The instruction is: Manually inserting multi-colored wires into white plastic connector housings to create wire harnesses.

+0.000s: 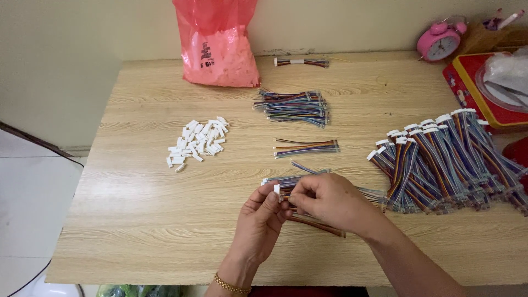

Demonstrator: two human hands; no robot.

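My left hand (263,214) pinches a small white plastic connector (276,188) between thumb and fingertips over the wooden table (137,220). My right hand (324,201) meets it from the right and grips a short multicoloured wire harness (316,224) whose end points into the connector. More loose wires (297,177) lie just behind both hands. A pile of white connectors (197,142) sits to the left.
Bundles of coloured wires (293,106) and a smaller set (306,147) lie mid-table. Several finished harnesses with white plugs (445,162) are stacked at the right. A red plastic bag (218,44), a pink alarm clock (438,42) and a red tin (478,88) stand at the back.
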